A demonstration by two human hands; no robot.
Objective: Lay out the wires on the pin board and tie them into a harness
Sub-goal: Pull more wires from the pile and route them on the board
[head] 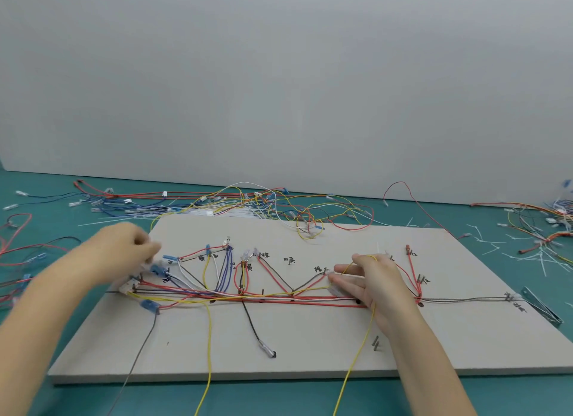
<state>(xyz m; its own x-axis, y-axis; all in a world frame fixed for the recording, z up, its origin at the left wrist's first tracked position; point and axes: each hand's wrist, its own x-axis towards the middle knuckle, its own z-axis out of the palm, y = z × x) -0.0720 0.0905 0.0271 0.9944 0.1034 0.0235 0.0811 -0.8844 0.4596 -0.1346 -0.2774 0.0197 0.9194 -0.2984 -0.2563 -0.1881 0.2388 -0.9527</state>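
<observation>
A pale grey pin board (310, 347) lies flat on the teal table. Red, white, black, blue and yellow wires (263, 297) run along its middle line and branch up to pins with handwritten labels. My left hand (124, 254) is blurred at the board's left end, its fingers curled around a blue-sleeved terminal (156, 270). My right hand (375, 282) rests right of centre with fingers stretched leftward, and a yellow wire (359, 353) loops over it and trails down off the board's front edge.
Loose wires (248, 201) are heaped behind the board along the grey wall. More wires lie at the far left (18, 248) and far right (542, 226), with white cable ties (524, 254) scattered on the right. A metal tool (542, 307) lies at the board's right edge.
</observation>
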